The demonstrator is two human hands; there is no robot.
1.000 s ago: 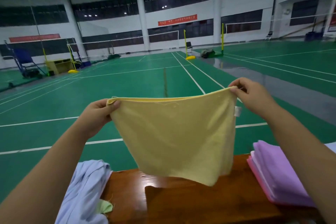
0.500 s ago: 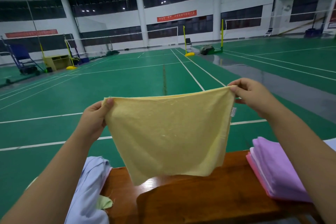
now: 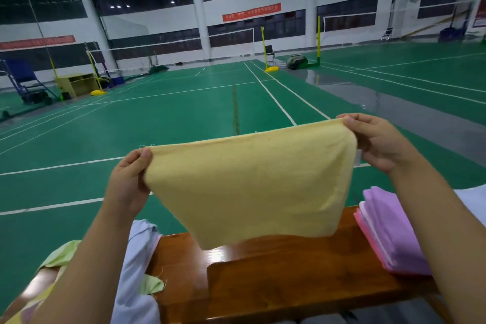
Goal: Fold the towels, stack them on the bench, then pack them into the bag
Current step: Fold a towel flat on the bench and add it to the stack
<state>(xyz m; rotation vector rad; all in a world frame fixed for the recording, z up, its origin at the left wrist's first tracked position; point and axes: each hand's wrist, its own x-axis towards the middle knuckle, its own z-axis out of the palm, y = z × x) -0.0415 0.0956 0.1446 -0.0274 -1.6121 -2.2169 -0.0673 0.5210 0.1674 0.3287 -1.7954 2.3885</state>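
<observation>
A yellow towel (image 3: 252, 187) hangs spread in the air above the wooden bench (image 3: 276, 279). My left hand (image 3: 128, 179) pinches its upper left corner and my right hand (image 3: 378, 139) pinches its upper right corner, slightly higher. The towel's lower edge hangs just over the bench's far edge. A stack of folded towels (image 3: 389, 229), purple on top with pink beneath, lies on the bench at the right. Unfolded pale blue (image 3: 136, 271) and light green (image 3: 60, 255) towels lie heaped at the bench's left end. No bag is identifiable in view.
The bench stands at the edge of a green badminton court (image 3: 184, 118). A white surface (image 3: 470, 200) shows behind the purple stack at the far right. Net posts, a chair and a cabinet stand far off across the hall.
The towel's bottom edge has swung away from me and lifted. Both hands keep their pinch on the top corners, and the view has tilted down, showing more of the bench.
</observation>
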